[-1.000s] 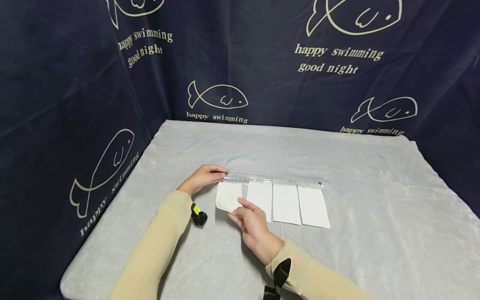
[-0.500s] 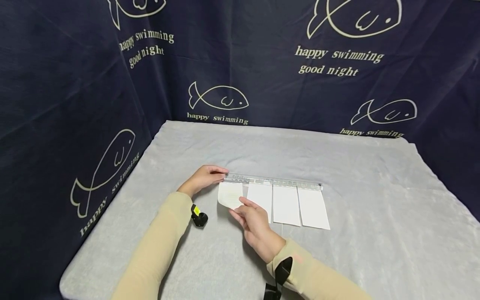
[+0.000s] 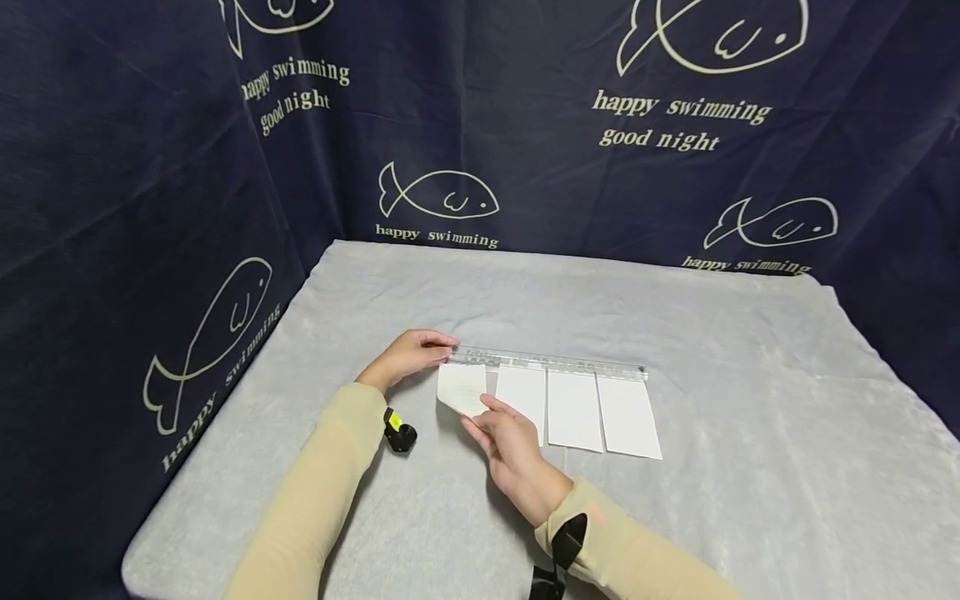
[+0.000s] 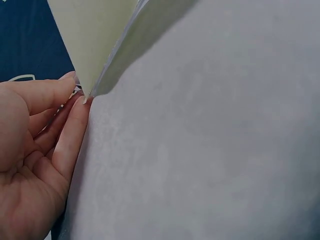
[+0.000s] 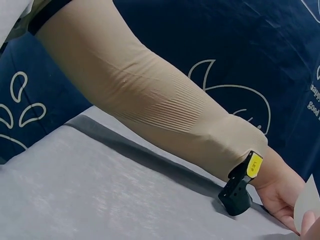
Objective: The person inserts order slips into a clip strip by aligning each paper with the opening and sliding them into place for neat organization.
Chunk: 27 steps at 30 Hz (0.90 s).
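Note:
In the head view, my left hand [image 3: 408, 360] pinches the left end of a clear plastic ruler [image 3: 555, 366] with thumb and fingers. The leftmost of the white paper pieces, a pale slip [image 3: 461, 385], has its lower edge raised and bent upward. My right hand [image 3: 513, 450] pinches that slip near its lower right corner. From the left wrist, the slip [image 4: 95, 37] looks yellowish-green and tilts up off the cloth, its corner at the fingertips of the left hand [image 4: 40, 135]. A bit of the right hand [image 5: 311, 226] shows at the corner of the right wrist view, beside the slip [image 5: 306, 204].
Three more white paper pieces, among them the rightmost [image 3: 632, 417], lie side by side under the ruler's lower edge. A grey cloth [image 3: 765, 433] covers the table. Dark blue curtains [image 3: 540, 200] stand behind and at the sides. Each wrist wears a black camera [image 3: 401, 435].
The slip's lower part has bent further up and its lower edge slants more, as my right hand has shifted slightly right. My left hand and the ruler have stayed in place.

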Tool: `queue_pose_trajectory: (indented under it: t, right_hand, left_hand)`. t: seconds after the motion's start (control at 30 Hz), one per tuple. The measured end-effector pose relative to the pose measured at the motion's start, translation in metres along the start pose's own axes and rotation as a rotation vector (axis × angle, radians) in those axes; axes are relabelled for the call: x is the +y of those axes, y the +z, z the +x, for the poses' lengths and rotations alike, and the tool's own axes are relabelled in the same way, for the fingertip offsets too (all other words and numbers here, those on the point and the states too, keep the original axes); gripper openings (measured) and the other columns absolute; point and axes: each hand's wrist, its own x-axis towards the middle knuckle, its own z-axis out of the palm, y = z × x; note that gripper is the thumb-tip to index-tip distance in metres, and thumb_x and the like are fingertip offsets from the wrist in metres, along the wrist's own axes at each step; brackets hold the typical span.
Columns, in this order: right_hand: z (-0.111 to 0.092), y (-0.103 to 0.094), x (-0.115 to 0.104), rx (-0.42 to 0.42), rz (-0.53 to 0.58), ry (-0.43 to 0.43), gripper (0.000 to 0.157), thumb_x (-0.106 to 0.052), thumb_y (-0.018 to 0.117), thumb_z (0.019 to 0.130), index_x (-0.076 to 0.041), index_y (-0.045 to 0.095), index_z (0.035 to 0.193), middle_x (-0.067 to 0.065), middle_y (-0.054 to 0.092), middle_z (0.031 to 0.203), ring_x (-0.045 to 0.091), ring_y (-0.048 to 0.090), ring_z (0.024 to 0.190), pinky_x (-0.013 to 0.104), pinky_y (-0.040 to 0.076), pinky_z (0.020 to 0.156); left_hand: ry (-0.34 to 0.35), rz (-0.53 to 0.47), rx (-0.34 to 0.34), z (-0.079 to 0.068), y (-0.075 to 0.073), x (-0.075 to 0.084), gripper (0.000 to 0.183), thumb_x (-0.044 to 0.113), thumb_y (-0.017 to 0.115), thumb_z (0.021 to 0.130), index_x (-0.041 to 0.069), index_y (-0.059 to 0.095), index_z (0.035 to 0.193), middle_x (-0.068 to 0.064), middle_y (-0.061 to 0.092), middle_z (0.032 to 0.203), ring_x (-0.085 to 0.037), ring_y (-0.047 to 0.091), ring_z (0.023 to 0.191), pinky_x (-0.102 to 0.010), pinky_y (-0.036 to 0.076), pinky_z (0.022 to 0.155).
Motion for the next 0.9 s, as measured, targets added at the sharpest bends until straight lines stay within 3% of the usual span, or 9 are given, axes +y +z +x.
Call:
queue_pose_trajectory:
  t: [0.47,0.9]
  right_hand:
    - [0.004,0.002,-0.001,0.015,-0.020,-0.007,0.052,0.020,0.041,0.078,0.016,0.040,0.129,0.024,0.050,0.111,0.015,0.063,0.083,0.025,0.051,0.080]
    - [0.010,0.006,0.002,0.035,-0.032,-0.022,0.050,0.021,0.041,0.078,0.019,0.040,0.128,0.029,0.047,0.117,0.017,0.063,0.084,0.025,0.051,0.079]
  left_hand:
    - [0.002,0.008,-0.006,0.000,0.000,0.001,0.027,0.009,0.062,0.090,0.003,0.065,0.116,-0.011,0.059,0.120,-0.017,0.057,0.102,-0.027,0.049,0.085]
    - [0.000,0.003,0.013,0.001,0.001,0.000,0.027,0.009,0.062,0.090,0.003,0.065,0.116,-0.011,0.060,0.119,-0.017,0.057,0.099,-0.027,0.050,0.083]
